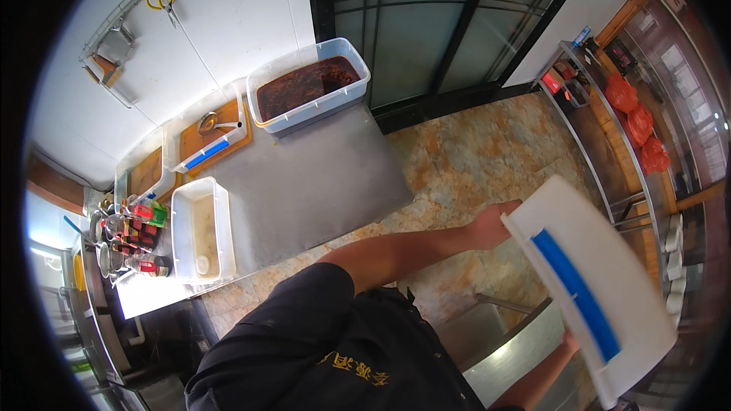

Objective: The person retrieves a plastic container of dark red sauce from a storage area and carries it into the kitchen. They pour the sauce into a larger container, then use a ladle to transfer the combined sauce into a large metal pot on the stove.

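Both my hands hold a white plastic tub (594,262) with a blue strip handle, raised and tipped on its side at the right. My left hand (495,226) grips its upper corner, with the arm stretched out across the floor. My right hand (570,342) is at the lower edge, and its fingers are partly hidden behind the tub. Part of a steel surface (514,371) shows below, near my right forearm. The inside of the tub faces away and cannot be seen.
To the left, a steel table (320,182) carries a tub of dark red chili-like paste (308,85), a clear tub with a ladle (211,123), a white tub (203,228) and several bottles (143,234). Red plastic bags (634,120) sit on a shelf at the right.
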A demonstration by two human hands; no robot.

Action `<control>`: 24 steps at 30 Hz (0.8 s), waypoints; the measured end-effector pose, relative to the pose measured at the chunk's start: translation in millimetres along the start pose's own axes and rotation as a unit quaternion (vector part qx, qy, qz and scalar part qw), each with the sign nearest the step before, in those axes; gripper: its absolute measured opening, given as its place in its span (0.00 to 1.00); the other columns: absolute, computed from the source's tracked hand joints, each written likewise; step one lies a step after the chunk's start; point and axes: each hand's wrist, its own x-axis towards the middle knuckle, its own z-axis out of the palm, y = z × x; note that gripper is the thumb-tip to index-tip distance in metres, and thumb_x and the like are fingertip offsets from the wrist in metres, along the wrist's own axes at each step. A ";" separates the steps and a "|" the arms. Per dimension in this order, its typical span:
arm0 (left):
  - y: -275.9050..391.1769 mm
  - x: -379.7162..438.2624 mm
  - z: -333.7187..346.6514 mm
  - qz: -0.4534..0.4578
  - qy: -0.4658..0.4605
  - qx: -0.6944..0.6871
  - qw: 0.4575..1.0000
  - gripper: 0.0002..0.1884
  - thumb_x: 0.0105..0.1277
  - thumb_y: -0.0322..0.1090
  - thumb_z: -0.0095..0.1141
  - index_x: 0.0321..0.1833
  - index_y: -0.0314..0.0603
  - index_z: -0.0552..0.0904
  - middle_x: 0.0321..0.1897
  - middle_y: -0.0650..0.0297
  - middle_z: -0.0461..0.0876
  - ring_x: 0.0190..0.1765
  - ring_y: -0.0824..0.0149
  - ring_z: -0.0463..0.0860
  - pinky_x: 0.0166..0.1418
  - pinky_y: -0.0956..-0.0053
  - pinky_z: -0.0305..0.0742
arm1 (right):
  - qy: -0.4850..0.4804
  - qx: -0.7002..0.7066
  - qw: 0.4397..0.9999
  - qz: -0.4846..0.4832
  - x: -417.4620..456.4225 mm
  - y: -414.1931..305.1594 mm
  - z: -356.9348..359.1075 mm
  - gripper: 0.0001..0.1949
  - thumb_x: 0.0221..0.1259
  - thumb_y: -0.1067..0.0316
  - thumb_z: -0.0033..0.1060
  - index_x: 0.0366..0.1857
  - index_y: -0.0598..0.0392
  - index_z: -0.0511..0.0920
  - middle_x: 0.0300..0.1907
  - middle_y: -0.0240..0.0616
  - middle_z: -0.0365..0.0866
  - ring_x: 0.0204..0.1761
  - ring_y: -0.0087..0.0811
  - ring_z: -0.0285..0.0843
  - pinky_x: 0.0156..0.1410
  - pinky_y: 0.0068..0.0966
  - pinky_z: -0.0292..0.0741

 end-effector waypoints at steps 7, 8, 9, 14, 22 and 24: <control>-6.5 3.6 -34.5 0.017 0.088 0.027 0.996 0.16 0.62 0.31 0.55 0.53 0.40 0.75 0.50 0.57 0.78 0.55 0.63 0.76 0.58 0.69 0.70 | -0.112 -0.092 0.988 0.054 99.3 20.5 57.3 0.18 0.64 0.67 0.53 0.57 0.60 0.70 0.54 0.43 0.73 0.55 0.38 0.72 0.59 0.39 0.74; -4.5 -6.8 -51.7 0.001 0.115 0.054 0.992 0.16 0.62 0.31 0.55 0.54 0.40 0.75 0.50 0.56 0.77 0.55 0.61 0.76 0.59 0.68 0.70 | -0.150 -0.078 0.985 0.042 116.7 15.9 85.4 0.18 0.64 0.67 0.53 0.57 0.60 0.70 0.54 0.43 0.73 0.55 0.38 0.73 0.58 0.39 0.74; -2.6 -13.6 -68.3 -0.011 0.132 0.080 0.988 0.17 0.62 0.31 0.55 0.54 0.40 0.74 0.51 0.56 0.77 0.56 0.60 0.76 0.59 0.68 0.70 | -0.182 -0.058 0.981 0.032 129.6 10.4 113.3 0.18 0.64 0.66 0.53 0.57 0.60 0.70 0.54 0.43 0.73 0.55 0.38 0.73 0.58 0.39 0.74; -11.8 -112.6 -167.9 -0.053 0.258 0.194 0.945 0.18 0.60 0.31 0.54 0.54 0.37 0.74 0.51 0.50 0.76 0.55 0.56 0.76 0.60 0.65 0.69 | -0.385 0.096 0.917 0.023 162.3 -51.0 304.5 0.18 0.64 0.66 0.54 0.57 0.59 0.70 0.54 0.43 0.74 0.54 0.38 0.73 0.57 0.40 0.75; -21.9 -346.6 -202.3 -0.130 0.601 -0.199 0.763 0.24 0.59 0.29 0.42 0.60 0.32 0.71 0.52 0.53 0.78 0.48 0.57 0.81 0.45 0.63 0.80 | -0.745 0.116 0.653 0.071 58.7 -156.9 580.3 0.19 0.65 0.66 0.54 0.55 0.66 0.68 0.55 0.45 0.73 0.53 0.34 0.76 0.54 0.32 0.78; -26.0 -371.2 -172.5 -0.143 0.668 -0.254 0.684 0.21 0.58 0.30 0.41 0.55 0.29 0.73 0.48 0.51 0.79 0.47 0.54 0.82 0.46 0.58 0.80 | -0.763 0.096 0.632 0.097 64.8 -179.9 620.5 0.16 0.67 0.64 0.52 0.55 0.60 0.70 0.55 0.40 0.72 0.53 0.33 0.76 0.54 0.33 0.77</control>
